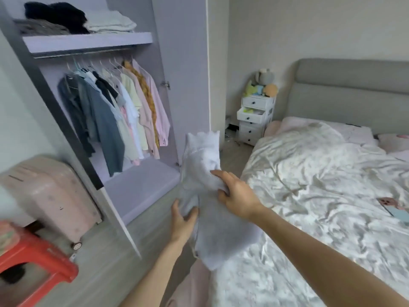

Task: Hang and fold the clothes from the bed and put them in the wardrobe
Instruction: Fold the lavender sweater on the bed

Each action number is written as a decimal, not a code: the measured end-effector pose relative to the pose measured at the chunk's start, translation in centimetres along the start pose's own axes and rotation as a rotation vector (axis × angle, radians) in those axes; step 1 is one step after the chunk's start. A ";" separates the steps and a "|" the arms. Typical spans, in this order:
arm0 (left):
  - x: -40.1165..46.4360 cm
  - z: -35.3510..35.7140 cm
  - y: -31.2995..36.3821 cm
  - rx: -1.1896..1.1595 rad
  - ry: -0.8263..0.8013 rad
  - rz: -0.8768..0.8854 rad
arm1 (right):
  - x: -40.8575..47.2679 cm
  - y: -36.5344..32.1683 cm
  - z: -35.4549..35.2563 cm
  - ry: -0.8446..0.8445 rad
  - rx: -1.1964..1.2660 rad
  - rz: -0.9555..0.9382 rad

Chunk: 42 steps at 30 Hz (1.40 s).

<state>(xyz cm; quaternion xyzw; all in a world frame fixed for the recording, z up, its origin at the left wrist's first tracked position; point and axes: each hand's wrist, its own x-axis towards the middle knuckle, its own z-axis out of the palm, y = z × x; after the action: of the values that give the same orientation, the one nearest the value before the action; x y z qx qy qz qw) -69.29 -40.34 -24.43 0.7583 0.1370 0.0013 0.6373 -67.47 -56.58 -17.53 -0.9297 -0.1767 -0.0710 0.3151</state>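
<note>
I hold a pale grey-white knitted garment (205,180) in the air between the bed (321,178) and the open wardrobe (141,187). My left hand (182,220) grips its lower left side, thumb over the cloth. My right hand (235,192) grips its middle from the right, fingers curled into the fabric. The garment's upper end stands above my hands and its lower end hangs down over the bed's edge. Inside the wardrobe several shirts (124,114) hang on a rail, and folded clothes (108,22) lie on the top shelf.
A pink suitcase (51,196) stands at the left by the wardrobe door (119,218), with a red plastic stool (35,260) in front of it. A white drawer unit (254,120) topped with soft toys stands beside the grey headboard. A phone and card (394,207) lie on the rumpled duvet.
</note>
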 end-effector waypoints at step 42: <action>52.8 -11.9 29.1 0.414 -0.314 0.330 | 50.8 8.8 -0.5 -0.245 1.059 0.144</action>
<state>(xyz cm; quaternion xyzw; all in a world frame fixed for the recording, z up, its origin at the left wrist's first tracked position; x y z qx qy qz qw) -14.54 -22.18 -3.19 0.8750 -0.0909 -0.0404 0.4738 -17.09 -48.99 -9.74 -0.6552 -0.1595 0.1583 0.7212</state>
